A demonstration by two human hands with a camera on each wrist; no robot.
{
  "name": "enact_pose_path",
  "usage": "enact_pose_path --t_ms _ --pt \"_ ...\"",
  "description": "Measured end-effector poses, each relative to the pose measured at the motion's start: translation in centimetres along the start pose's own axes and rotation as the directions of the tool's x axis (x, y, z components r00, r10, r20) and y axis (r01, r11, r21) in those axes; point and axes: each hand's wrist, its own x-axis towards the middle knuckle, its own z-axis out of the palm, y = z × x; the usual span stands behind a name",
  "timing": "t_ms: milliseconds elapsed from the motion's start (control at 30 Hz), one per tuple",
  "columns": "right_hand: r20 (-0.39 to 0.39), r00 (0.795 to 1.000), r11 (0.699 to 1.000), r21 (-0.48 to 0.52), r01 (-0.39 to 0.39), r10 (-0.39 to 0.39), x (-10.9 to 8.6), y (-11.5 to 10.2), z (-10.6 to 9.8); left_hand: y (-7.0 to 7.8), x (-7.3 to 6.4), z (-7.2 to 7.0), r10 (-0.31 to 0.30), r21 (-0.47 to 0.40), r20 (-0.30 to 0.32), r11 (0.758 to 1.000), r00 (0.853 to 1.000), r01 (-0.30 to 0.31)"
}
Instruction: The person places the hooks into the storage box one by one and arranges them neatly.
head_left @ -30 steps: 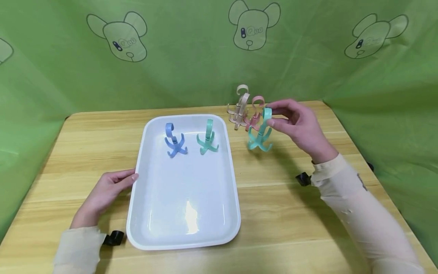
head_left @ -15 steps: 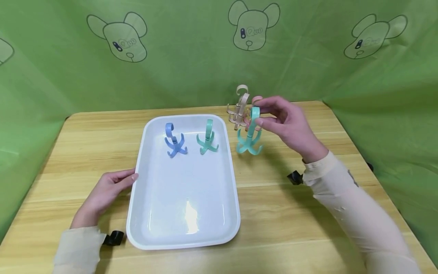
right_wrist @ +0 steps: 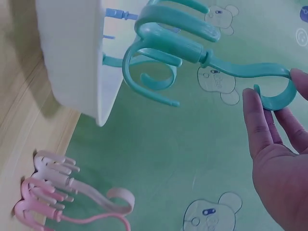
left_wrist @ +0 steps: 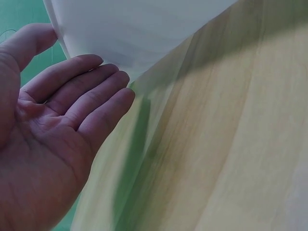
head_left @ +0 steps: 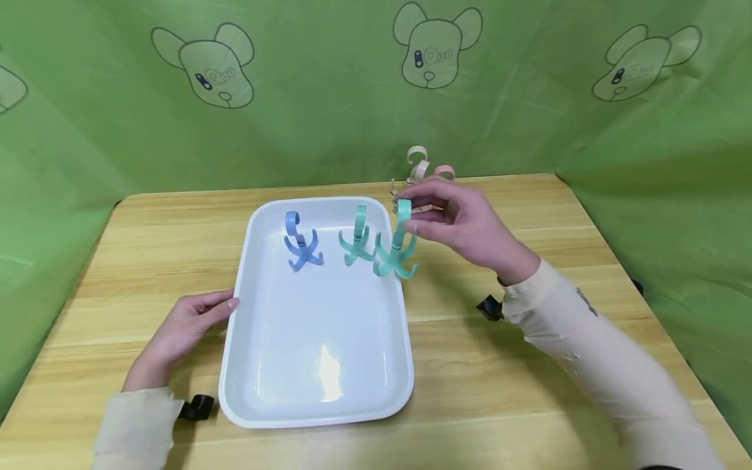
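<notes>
My right hand (head_left: 464,222) pinches the curved top of a teal multi-arm hanging hook (head_left: 397,248). The hook hangs upright, its arms at the right rim of the white tray (head_left: 317,326) in the head view. Inside the tray's far part stand a blue hanging hook (head_left: 302,250) and a green hanging hook (head_left: 356,248). My left hand (head_left: 181,331) rests against the tray's left side. In the left wrist view its thumb (left_wrist: 36,41) touches the rim, and its straight fingers (left_wrist: 94,94) lie near the outer wall.
Beyond my right hand, beige hanging hooks (head_left: 418,171) and a pink hanging hook (head_left: 444,172) stand at the table's back edge, partly hidden. A green curtain (head_left: 329,130) encloses the back and sides of the wooden table (head_left: 499,391).
My right hand has carried the teal hook leftward from beside the pink hook to the tray's right rim. My left hand and the tray have stayed in place.
</notes>
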Motion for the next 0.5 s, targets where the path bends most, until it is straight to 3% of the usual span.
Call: enact_pose_path --t_ms 500 --pt "0.094 0.995 1.0 0.02 0.016 -0.018 1.7 -0.3 2.6 0.1 0.1 -0.2 0.005 0.027 0.012 1.0 1.0 -0.005"
